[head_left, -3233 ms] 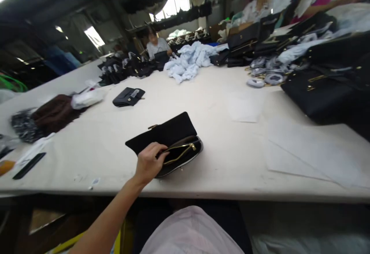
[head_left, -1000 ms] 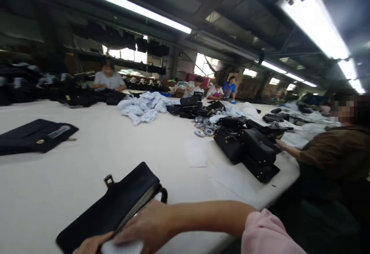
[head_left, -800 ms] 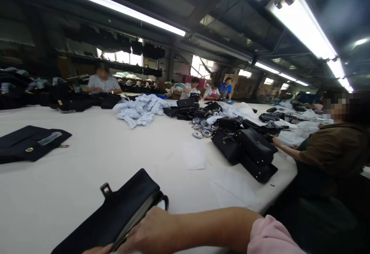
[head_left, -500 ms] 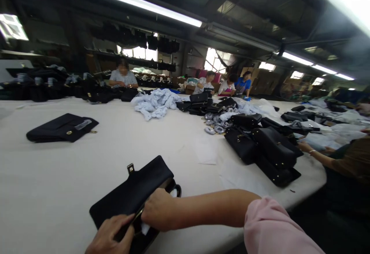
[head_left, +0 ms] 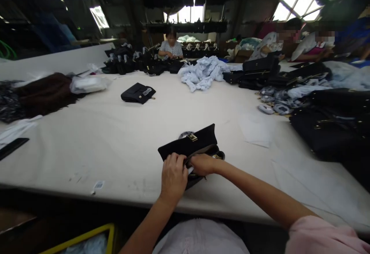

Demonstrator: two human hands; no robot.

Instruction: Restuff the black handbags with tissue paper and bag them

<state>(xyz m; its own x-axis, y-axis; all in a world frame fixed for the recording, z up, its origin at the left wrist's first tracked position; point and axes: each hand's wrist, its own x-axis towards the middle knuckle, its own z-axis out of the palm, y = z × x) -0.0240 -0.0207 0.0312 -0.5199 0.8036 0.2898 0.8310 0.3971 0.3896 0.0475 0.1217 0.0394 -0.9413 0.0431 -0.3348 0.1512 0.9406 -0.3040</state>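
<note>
A black handbag lies at the near side of the white table, its flap raised and a gold-coloured clasp on the flap. My left hand grips the bag at its opening, fingers bent over the edge. Reaching into the mouth from the right, my right hand is closed, with its fingertips hidden inside. A bit of white material shows between my hands; I cannot tell whether the right fingers hold it. Behind the flap a wrapped loop, perhaps a handle, sticks up.
Another black bag lies farther back on the table. Pale blue crumpled wrapping and stacked black bags stand beyond and to the right. Brown furry material is at left. A yellow-rimmed bin sits below the edge. Co-workers sit opposite.
My view has swung left, so the tabletop and bags appear farther right. The flap now stands more upright. Both hands stay at the bag's opening, the right one still inside.
</note>
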